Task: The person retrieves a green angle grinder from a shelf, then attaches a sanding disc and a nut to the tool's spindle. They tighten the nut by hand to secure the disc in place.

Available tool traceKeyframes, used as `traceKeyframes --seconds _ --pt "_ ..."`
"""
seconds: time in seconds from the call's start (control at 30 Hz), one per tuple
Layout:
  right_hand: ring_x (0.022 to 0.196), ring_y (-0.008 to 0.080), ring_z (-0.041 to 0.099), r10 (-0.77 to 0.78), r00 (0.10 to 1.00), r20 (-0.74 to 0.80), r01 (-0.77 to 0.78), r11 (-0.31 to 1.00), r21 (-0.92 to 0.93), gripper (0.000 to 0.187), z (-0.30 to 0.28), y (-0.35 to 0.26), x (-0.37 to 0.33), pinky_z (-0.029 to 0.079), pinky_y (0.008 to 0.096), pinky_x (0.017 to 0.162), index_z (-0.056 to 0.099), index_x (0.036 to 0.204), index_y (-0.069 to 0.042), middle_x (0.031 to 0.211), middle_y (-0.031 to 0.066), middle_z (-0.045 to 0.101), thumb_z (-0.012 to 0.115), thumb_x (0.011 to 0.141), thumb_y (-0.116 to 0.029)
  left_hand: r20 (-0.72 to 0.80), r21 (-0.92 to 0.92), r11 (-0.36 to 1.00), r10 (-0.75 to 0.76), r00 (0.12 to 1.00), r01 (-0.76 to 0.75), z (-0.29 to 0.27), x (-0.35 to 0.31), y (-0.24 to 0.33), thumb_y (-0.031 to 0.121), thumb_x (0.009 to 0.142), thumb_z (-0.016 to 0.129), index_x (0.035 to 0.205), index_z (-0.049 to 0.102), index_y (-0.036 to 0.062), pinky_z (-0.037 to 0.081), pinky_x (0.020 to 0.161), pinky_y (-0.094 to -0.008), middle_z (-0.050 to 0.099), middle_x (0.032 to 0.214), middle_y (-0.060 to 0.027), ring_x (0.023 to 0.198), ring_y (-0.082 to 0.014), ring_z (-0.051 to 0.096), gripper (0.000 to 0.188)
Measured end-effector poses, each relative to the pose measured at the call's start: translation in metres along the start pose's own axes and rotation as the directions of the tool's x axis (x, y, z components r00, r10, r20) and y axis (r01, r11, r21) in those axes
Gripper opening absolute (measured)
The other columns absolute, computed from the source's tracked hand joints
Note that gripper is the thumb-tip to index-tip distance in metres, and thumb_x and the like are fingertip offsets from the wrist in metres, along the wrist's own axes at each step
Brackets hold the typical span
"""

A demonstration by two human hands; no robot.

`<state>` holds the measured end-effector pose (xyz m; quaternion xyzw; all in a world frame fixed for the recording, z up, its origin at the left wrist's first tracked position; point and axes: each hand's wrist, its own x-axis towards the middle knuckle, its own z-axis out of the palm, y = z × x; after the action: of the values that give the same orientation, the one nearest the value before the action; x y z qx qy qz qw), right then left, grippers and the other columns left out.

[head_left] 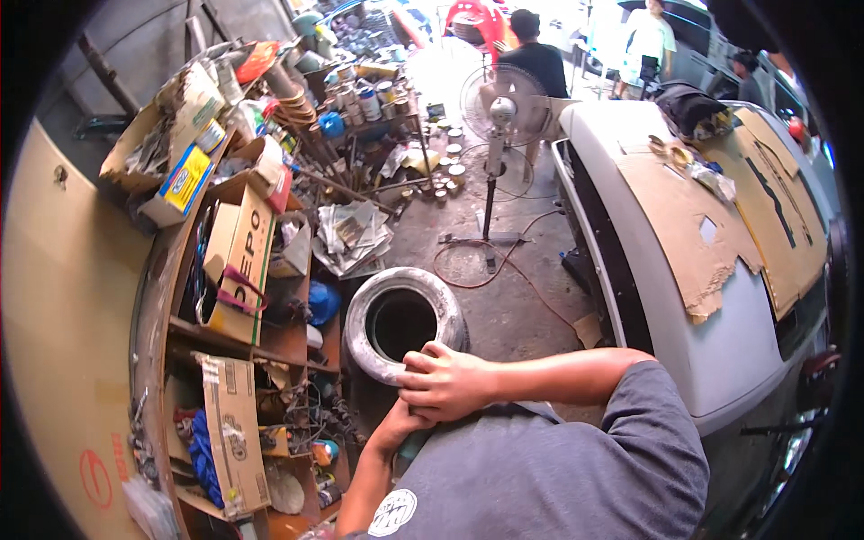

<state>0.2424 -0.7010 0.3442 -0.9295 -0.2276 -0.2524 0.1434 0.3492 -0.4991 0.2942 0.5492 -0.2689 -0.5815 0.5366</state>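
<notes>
My right hand point(447, 384) reaches across my body, its fingers curled together in front of my shirt. It lies over my left hand point(401, 425), whose fingers are mostly hidden beneath it. Whatever the right hand may hold is too covered to make out. A small teal patch point(413, 444) shows just below the left hand; its kind is unclear. Right beyond my hands lies a dusty grey tire point(362, 309) with its dark opening facing up. In this view the right fingertips overlap the tire's near rim, but I cannot tell whether they touch it.
Wooden shelves point(184, 270) with cardboard boxes point(238, 436) line the left. Past the tire stand a pedestal fan point(502, 110), a cord point(540, 288) and crumpled newspapers point(351, 236). A grey car panel point(666, 297) under cardboard point(688, 220) fills the right. A person point(533, 63) sits beyond the fan.
</notes>
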Motion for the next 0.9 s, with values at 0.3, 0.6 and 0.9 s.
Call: traceKeyframes --seconds 0.3,0.6,0.9 --pt "0.149 0.0407 0.048 -0.086 0.988 0.131 0.061 0.980 0.190 0.056 -0.051 0.022 0.016 0.034 0.0687 0.119 0.068 0.137 -0.014 0.161 0.0193 0.050 0.074 0.093 -0.048 -0.025 -0.067 0.998 -0.001 1.000 -0.001 0.000 -0.006 0.016 0.011 0.070 0.082 0.161 0.044 0.0060 0.044 0.118 -0.0375 0.062 0.148 -0.0077 0.138 -0.0202 0.057 0.098" --pt "0.088 0.0345 0.070 0.433 0.844 0.317 -0.473 0.879 0.058 0.019 -0.050 0.007 0.001 0.058 0.0458 0.078 0.072 0.098 -0.007 0.094 0.0120 0.066 0.075 0.097 -0.026 -0.114 -0.121 0.993 -0.020 0.993 0.006 0.002 -0.012 0.004 0.010 0.068 0.075 0.161 0.039 0.0021 0.046 0.116 -0.0362 0.063 0.143 -0.0116 0.130 -0.0222 0.062 0.100" --pt "0.097 0.0318 0.069 0.465 0.821 0.333 -0.476 0.878 -0.053 0.033 -0.041 -0.018 0.016 0.057 0.0446 0.081 0.068 0.101 -0.003 0.101 0.0139 0.065 0.077 0.095 -0.034 -0.133 -0.019 0.999 0.025 0.991 -0.028 0.005 -0.018 0.009 0.010 0.074 0.083 0.156 0.045 0.0020 0.047 0.113 -0.0358 0.062 0.137 -0.0099 0.126 -0.0187 0.059 0.091"
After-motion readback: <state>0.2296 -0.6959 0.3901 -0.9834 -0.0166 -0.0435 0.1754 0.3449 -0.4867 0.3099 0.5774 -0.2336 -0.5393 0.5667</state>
